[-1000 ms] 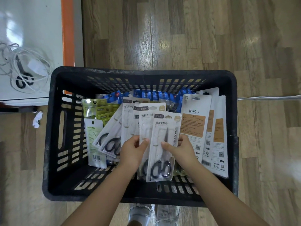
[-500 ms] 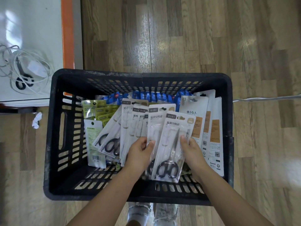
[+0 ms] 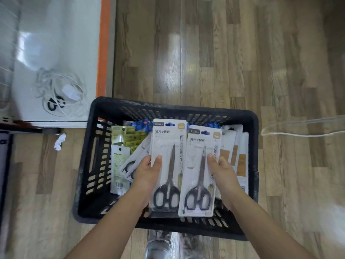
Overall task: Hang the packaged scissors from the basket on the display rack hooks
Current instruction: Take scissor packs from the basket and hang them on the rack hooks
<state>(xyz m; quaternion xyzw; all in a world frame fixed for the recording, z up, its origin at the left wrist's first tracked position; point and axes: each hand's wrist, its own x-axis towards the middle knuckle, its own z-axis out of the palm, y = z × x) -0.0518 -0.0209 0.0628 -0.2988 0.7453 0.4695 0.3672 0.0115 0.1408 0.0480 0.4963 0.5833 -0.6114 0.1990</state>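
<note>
Clutched two scissors packs, one in left hand, one in right hand, above the basket; no rack visible, nothing hung, plenty left inside.

The floor is wood-look planks in mixed brown and grey tones, glossy, with pale patches of light reflected along it; at the upper left stands a white cabinet with a shiny top, edged by an orange strip on its right side; a tangle of white cord lies on that top; a crumpled white scrap sits on the floor just below the cabinet; a thin white cable crosses the floor at the right.
</note>
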